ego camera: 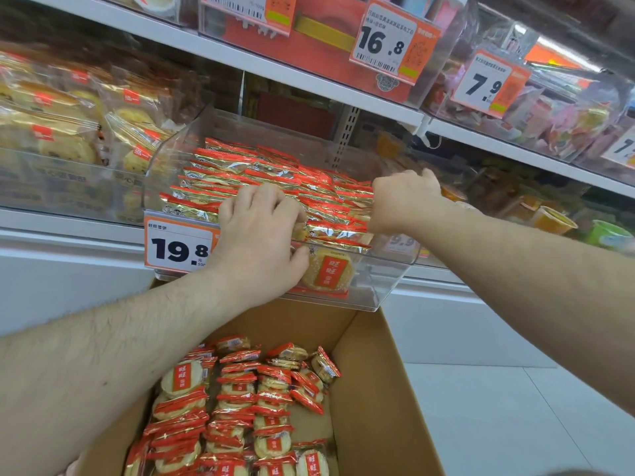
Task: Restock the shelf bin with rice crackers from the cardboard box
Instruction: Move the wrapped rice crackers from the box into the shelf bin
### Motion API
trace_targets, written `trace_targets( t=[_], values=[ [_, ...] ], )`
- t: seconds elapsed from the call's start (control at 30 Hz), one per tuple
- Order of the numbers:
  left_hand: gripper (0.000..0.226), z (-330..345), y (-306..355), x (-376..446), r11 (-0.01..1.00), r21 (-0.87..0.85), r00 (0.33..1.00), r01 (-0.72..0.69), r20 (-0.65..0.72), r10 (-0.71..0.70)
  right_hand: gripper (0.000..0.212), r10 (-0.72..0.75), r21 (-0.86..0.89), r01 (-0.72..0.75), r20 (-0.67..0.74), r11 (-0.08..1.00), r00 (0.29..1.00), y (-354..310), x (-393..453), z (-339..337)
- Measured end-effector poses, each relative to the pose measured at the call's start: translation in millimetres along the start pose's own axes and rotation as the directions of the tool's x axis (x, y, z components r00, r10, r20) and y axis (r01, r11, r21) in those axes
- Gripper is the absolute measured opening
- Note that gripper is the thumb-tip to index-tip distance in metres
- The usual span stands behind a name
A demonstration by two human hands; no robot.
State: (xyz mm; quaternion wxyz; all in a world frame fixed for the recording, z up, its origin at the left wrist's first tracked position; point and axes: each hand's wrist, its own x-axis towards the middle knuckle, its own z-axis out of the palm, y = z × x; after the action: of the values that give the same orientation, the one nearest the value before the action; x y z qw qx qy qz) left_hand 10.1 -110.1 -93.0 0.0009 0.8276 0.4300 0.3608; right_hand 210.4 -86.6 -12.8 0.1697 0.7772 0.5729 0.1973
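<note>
Now your left hand grips cracker packs at clear bin front; right hand curls on packs; cardboard box below.

The price tag clipped to the front of the clear shelf bin reads "19.8" under a small heading, 旺旺雪饼. On the upper shelf, toward one o'clock, one tag shows "16.8" and another "7.9" (their fine print is too small). A rice cracker packet behind the bin front bears 旺旺 on its red label.
</note>
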Motion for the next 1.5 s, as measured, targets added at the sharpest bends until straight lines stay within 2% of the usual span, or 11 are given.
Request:
trace_targets(
  t=[0.07, 0.13, 0.2, 0.27, 0.4, 0.6, 0.87, 1.03, 1.3, 1.43, 1.5],
  values=[
    [0.027, -1.9, -0.5, -3.3, 0.992, 0.008, 0.986, -0.125, -0.11, 0.125, 0.02, 0.01, 0.075, 0.006, -0.202, 0.997, 0.979, 2.3, -23.6, -3.6],
    [0.021, -5.1, 0.0, -10.2, 0.96, -0.026, 0.952, -0.278, -0.144, 0.272, 0.013, -0.062, 0.096, 0.134, -0.536, 0.986, 0.842, 4.2, -50.8, 3.6],
    [0.01, -7.3, 2.1, -22.3, 0.911, -0.174, 0.927, -0.375, -0.042, 0.373, 0.014, -0.11, 0.194, 0.388, -0.763, 0.901, 0.637, -3.1, -85.9, 13.6],
    [0.005, -6.0, 4.3, -39.6, 0.903, -0.317, 0.903, -0.29, 0.223, 0.368, 0.012, -0.115, 0.311, 0.571, -0.8, 0.76, 0.59, -22.3, -119.3, 32.7],
    [0.007, 13.2, -4.0, -62.8, 0.973, -0.22, 0.683, -0.073, 0.7, 0.209, 0.012, -0.254, 0.54, 0.569, -0.547, 0.62, 0.797, -71.9, -143.6, 95.8],
    [0.014, 35.5, -26.9, -77.4, 0.996, -0.09, 0.524, 0.015, 0.849, 0.069, 0.008, -0.334, 0.737, 0.271, -0.066, 0.619, 0.94, -130.4, -124.2, 173.9],
    [0.009, 59.8, -51.3, -88.1, 0.995, 0.006, 0.356, 0.098, 0.933, -0.041, 0.024, -0.365, 0.627, -0.035, 0.496, 0.778, 0.788, -186.5, -119.0, 289.4],
    [0.011, 72.4, -61.2, -94.9, 0.978, 0.052, 0.284, 0.203, 0.952, -0.11, 0.037, -0.193, 0.601, -0.3, 0.618, 0.741, 0.762, -200.9, -125.2, 330.4],
    [0.011, 84.1, -69.7, -100.6, 0.902, 0.147, 0.181, 0.405, 0.955, -0.237, 0.026, -0.167, 0.644, -0.425, 0.653, 0.636, 0.738, -204.9, -126.5, 333.0],
    [0.014, 90.6, -69.2, -101.4, 0.659, 0.169, 0.123, 0.733, 0.919, -0.373, 0.02, -0.091, 0.6, -0.533, 0.71, 0.596, 0.698, -192.8, -121.4, 300.5],
    [0.032, 93.6, -66.6, -103.3, 0.451, 0.199, 0.022, 0.87, 0.898, -0.44, 0.019, -0.096, 0.643, -0.633, 0.73, 0.431, 0.677, -186.2, -120.6, 282.4]
  ],
)
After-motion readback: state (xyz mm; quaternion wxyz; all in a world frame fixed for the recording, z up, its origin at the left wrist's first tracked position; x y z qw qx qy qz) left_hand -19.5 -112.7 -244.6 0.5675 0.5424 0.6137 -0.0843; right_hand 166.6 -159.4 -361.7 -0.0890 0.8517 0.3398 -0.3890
